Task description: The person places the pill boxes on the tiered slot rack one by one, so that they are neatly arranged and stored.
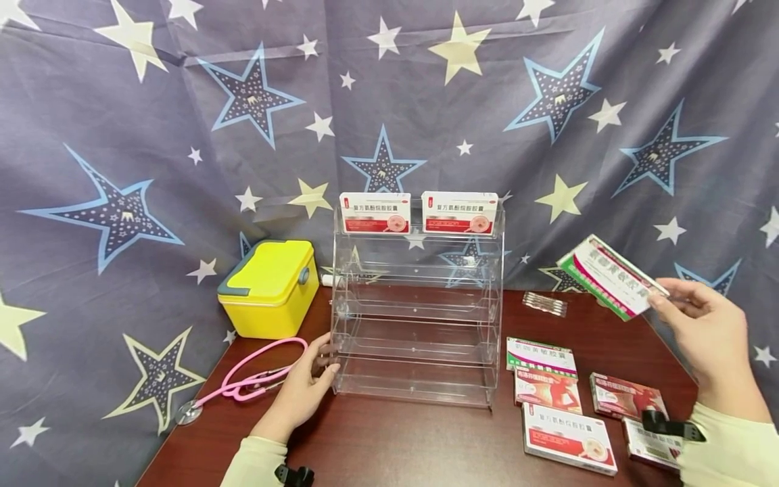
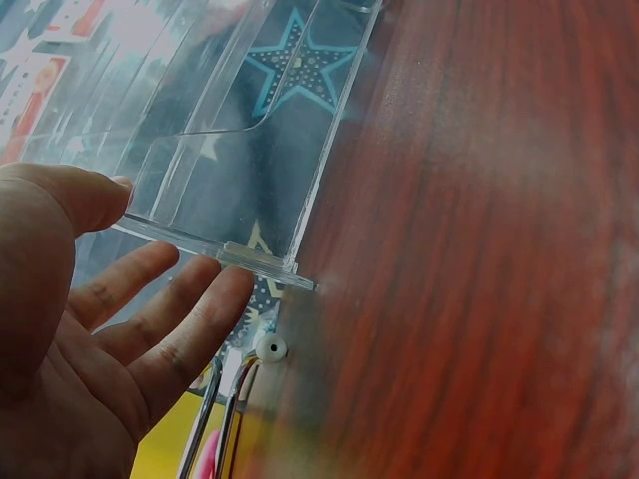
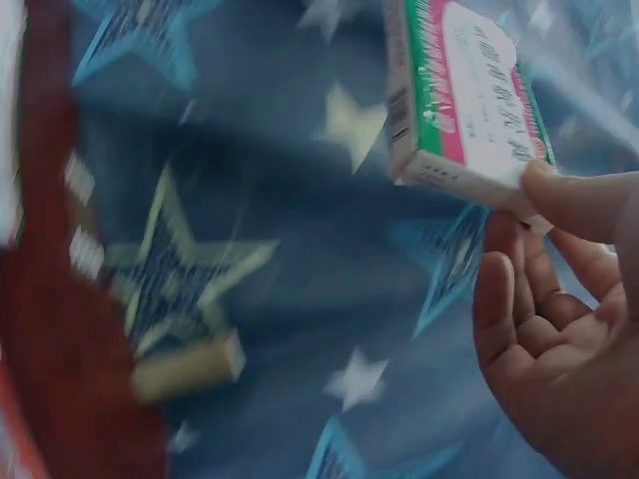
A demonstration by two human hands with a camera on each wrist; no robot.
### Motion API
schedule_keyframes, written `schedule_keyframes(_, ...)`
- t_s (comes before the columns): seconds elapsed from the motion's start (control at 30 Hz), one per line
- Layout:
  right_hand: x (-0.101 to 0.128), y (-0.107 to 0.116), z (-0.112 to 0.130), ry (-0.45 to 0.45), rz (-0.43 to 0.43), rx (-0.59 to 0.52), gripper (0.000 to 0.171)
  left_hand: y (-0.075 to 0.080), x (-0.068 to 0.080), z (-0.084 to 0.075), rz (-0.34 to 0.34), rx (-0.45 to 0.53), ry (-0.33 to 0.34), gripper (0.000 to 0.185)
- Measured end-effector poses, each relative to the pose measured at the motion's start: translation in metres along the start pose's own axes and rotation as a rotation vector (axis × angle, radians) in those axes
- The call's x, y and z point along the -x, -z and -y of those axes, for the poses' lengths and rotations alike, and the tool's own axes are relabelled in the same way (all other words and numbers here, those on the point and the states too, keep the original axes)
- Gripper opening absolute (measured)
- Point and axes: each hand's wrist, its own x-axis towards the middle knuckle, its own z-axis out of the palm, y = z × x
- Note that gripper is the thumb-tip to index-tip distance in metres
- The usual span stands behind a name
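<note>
Above the table's right edge, the right hand (image 1: 706, 331) pinches a green-and-pink box (image 1: 611, 276) by one corner, tilted, its print unreadable. The left hand (image 1: 307, 385), fingers straight, rests against the clear rack (image 1: 416, 325). Dark red wood table (image 1: 426, 439); star-print curtain (image 1: 122, 135) behind.

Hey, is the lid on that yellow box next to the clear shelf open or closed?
Closed. The head view shows the yellow box with its lid lying flat on the base, no gap showing; it stands left of the clear rack.
</note>
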Motion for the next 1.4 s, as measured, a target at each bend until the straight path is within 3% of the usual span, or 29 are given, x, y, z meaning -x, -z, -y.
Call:
schedule_keyframes(0.1,0.002,-0.017,0.031,0.091,0.017,-0.088,0.026,0.0,0.0,0.0,0.0,-0.002,-0.001,0.062)
schedule_keyframes(0.2,0.003,-0.037,0.059,0.195,0.089,-0.141,0.029,0.001,0.0,0.0,-0.006,0.006,-0.005,0.062)
schedule_keyframes(0.3,0.003,-0.058,0.084,0.292,0.154,-0.127,0.028,0.0,0.0,0.001,-0.006,0.009,-0.008,0.062)
schedule_keyframes(0.5,-0.003,-0.107,0.13,0.431,0.174,-0.043,0.024,-0.001,-0.001,0.004,-0.008,0.016,-0.018,0.062)
schedule_keyframes(0.7,-0.007,-0.166,0.157,0.429,0.283,-0.025,0.017,0.0,-0.001,0.003,-0.004,0.019,-0.016,0.062)
schedule_keyframes(0.93,-0.008,-0.223,0.165,0.435,0.339,0.068,0.018,0.0,-0.001,0.001,-0.003,0.032,-0.016,0.061)
schedule_keyframes(1.4,0.004,-0.282,0.162,0.385,0.45,0.08,0.019,0.0,-0.001,0.001,-0.007,0.028,-0.01,0.061)
